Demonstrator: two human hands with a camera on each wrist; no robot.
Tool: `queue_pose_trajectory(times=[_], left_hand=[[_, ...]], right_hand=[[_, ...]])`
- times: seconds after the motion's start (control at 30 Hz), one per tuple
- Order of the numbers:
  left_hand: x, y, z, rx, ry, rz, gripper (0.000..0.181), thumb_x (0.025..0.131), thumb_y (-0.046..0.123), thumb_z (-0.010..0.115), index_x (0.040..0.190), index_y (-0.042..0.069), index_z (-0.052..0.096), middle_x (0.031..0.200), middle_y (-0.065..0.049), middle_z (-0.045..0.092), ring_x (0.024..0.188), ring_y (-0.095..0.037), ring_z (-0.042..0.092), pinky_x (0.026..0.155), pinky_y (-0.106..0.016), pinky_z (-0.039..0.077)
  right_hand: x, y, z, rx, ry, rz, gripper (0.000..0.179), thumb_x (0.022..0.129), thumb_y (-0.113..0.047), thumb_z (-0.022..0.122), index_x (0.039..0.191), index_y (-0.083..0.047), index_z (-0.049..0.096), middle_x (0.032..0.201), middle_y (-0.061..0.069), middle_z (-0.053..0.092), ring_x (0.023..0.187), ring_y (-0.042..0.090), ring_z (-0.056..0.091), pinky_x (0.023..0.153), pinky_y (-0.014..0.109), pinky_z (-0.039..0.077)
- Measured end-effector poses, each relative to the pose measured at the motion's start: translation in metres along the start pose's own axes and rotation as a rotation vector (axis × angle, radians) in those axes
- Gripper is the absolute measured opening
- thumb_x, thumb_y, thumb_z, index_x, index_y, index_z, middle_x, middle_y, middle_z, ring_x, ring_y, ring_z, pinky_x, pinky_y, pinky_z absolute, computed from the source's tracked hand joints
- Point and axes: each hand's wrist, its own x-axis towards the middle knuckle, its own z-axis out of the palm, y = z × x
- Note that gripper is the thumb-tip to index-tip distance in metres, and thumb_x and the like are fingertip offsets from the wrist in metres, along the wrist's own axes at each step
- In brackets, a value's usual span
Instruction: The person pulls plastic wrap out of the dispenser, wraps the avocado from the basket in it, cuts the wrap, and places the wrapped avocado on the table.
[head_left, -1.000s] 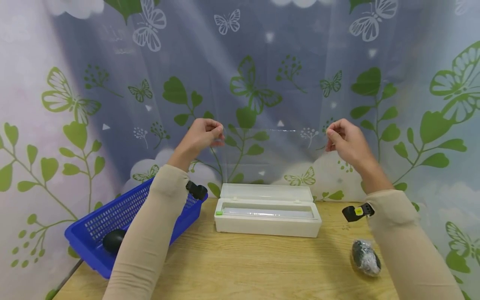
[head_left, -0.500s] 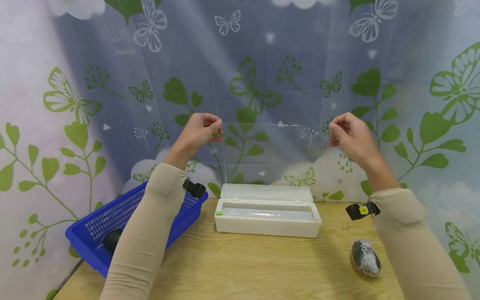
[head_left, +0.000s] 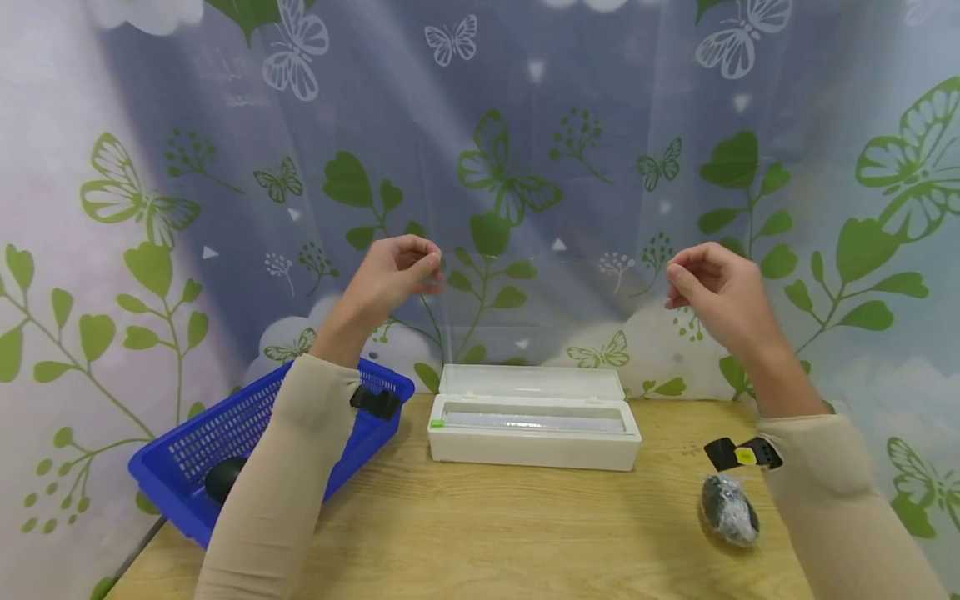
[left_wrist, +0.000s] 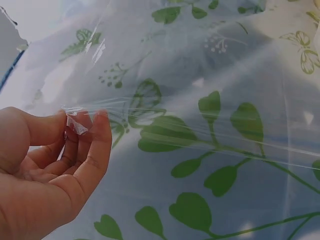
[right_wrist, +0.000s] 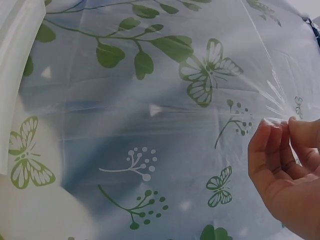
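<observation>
A clear sheet of plastic wrap (left_wrist: pixel 160 120) is stretched between the two hands, barely visible in the head view. In the left wrist view, thumb and fingers of my left hand (head_left: pixel 386 279) pinch its crumpled corner. My right hand (head_left: pixel 723 296) pinches the opposite corner, where creases fan out from the fingertips in the right wrist view. Below and between the hands stands a white wrap dispenser box (head_left: pixel 534 450), its clear lid (head_left: pixel 532 382) raised and a film roll (head_left: pixel 536 421) inside. A dark oval object wrapped in film, possibly an avocado (head_left: pixel 729 510), lies below the right wrist.
A blue plastic basket (head_left: pixel 168 479) stands at the left, partly behind the left arm. Inside it lies a dark rounded object (head_left: pixel 223 481), partly hidden by the sleeve. A patterned curtain (head_left: pixel 525 108) hangs behind the wooden table (head_left: pixel 480 533).
Both hands rise slightly, then come down again. They are now a little farther apart, the right hand having shifted right, with the wrap still held between them. The box and basket stay in place.
</observation>
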Motion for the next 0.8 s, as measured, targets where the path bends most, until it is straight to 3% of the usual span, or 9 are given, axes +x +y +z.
queue_pose_trajectory(times=[0.3, 0.57, 0.8], left_hand=[[-0.023, -0.003, 0.006, 0.056, -0.033, 0.049, 0.021, 0.094, 0.025, 0.059, 0.105, 0.007, 0.062, 0.095, -0.014, 0.063, 0.088, -0.026, 0.066, 0.083, -0.036, 0.057], [-0.045, -0.007, 0.005, 0.096, -0.111, 0.047, 0.022, 0.094, 0.027, 0.059, 0.105, 0.008, 0.062, 0.09, -0.014, 0.064, 0.085, -0.029, 0.064, 0.081, -0.034, 0.056], [-0.063, -0.014, 0.006, 0.058, -0.192, 0.05, 0.019, 0.094, 0.024, 0.06, 0.104, 0.008, 0.062, 0.093, -0.022, 0.063, 0.085, -0.03, 0.064, 0.08, -0.034, 0.057]], right_hand=[[-0.027, -0.002, -0.005, -0.044, -0.044, -0.053, 0.011, 0.095, -0.013, 0.058, 0.102, -0.006, 0.061, 0.084, -0.003, 0.062, 0.069, 0.009, 0.063, 0.064, 0.018, 0.054], [-0.047, -0.003, -0.006, -0.063, -0.131, -0.122, 0.007, 0.093, -0.005, 0.058, 0.099, -0.006, 0.061, 0.08, -0.001, 0.062, 0.067, 0.011, 0.063, 0.063, 0.018, 0.053], [-0.064, -0.003, -0.006, -0.085, -0.182, -0.144, 0.01, 0.092, -0.002, 0.059, 0.098, -0.01, 0.061, 0.08, 0.0, 0.062, 0.066, 0.009, 0.063, 0.058, 0.02, 0.05]])
